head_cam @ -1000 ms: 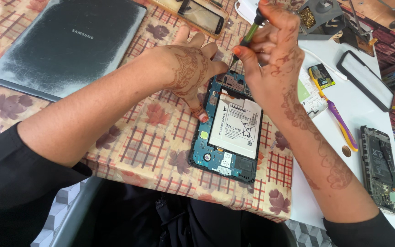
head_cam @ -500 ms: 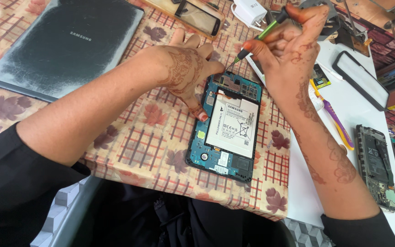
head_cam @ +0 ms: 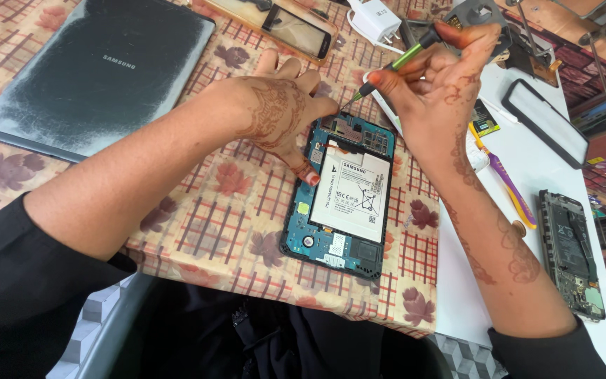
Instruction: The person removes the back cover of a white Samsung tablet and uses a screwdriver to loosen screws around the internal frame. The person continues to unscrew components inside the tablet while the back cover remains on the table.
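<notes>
My left hand [head_cam: 275,112] rests flat, fingers apart, on the opened tablet [head_cam: 341,196] at centre; its white rectangular battery label faces up. My right hand [head_cam: 436,84], at two o'clock, grips a green screwdriver [head_cam: 394,67].

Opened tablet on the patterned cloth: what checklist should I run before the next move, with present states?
1. Blue-framed opened tablet with white battery lies flat on the checked leaf-pattern cloth: ok.
2. Left hand rests at the tablet's top left edge, steadying it: ok.
3. Right hand grips the green-handled screwdriver: ok.
4. Screwdriver tip seated on a screw: not ok, it is raised above the top edge.
5. Screw positions at the top edge: cannot tell, too small.
</notes>
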